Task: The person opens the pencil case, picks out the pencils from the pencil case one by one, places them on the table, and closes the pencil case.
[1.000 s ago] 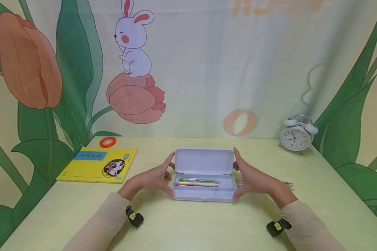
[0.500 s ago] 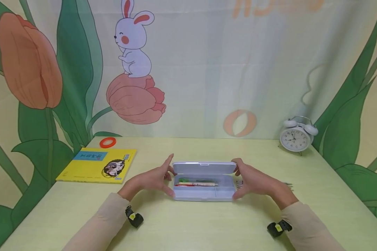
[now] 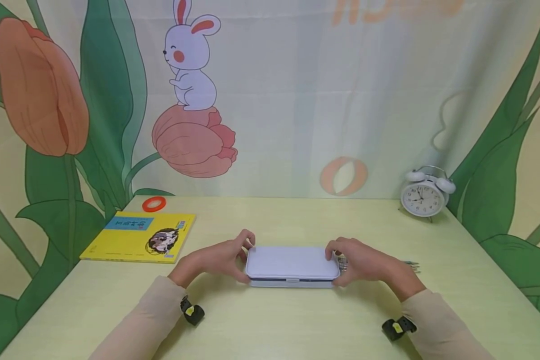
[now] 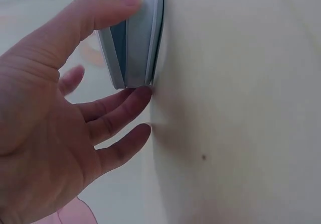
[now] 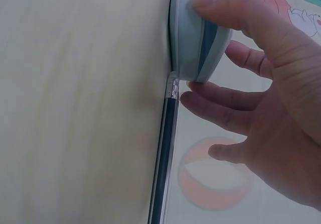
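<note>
A white pencil case [image 3: 292, 261] lies on the table in the head view, its lid lowered with a narrow dark gap along the front. At its left end my left hand [image 3: 225, 257] holds it, thumb at the front corner and index finger by the lid's rear corner. My right hand [image 3: 362, 260] grips the other end likewise, index finger bent onto the lid. In the left wrist view the thumb presses the front of the case [image 4: 138, 43], with other fingers at its end. The right wrist view shows the right thumb [image 5: 215, 8] on the front too. The case's contents are hidden.
Several pencils [image 3: 411, 264] lie beneath the right hand, their ends close to the case. A yellow book [image 3: 135, 240] and a red ring [image 3: 154, 204] are at the left. A white alarm clock [image 3: 423, 197] stands at the back right, before a printed curtain [image 3: 279, 125].
The lid has swung forward and down from upright, covering the pens inside. Both index fingers have come down with it, while thumbs and forearms have stayed nearly still.
</note>
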`<state>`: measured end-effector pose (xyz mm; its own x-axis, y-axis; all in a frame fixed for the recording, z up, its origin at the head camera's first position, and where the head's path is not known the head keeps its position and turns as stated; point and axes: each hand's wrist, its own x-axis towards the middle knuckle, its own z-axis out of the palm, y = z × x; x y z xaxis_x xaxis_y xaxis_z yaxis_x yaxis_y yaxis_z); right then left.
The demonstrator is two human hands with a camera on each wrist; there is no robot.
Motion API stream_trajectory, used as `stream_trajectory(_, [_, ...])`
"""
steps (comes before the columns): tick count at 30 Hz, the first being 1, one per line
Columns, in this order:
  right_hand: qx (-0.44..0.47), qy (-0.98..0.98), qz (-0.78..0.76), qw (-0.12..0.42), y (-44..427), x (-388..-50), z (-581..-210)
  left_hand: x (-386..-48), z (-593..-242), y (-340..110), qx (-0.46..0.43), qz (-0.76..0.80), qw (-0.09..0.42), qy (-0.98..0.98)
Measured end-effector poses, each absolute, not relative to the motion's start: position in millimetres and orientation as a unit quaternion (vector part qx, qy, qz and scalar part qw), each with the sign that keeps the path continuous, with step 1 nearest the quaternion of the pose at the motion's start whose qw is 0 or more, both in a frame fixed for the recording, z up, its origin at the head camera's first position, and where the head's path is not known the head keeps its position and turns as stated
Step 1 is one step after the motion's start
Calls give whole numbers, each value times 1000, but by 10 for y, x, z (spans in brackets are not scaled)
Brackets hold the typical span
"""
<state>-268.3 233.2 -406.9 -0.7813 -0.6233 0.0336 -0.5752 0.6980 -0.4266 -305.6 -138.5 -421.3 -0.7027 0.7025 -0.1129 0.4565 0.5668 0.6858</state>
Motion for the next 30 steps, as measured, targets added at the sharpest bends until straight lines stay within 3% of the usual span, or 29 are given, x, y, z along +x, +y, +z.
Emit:
stream_trajectory(5, [-327, 922, -200, 47, 2334, -2677, -4069, -3010, -4175, -1345, 382, 239, 161, 878])
stream_trajectory(30, [-330, 929, -164, 20, 2291, -2631, -4071, -2876, -4114, -1191, 389, 152, 86, 905])
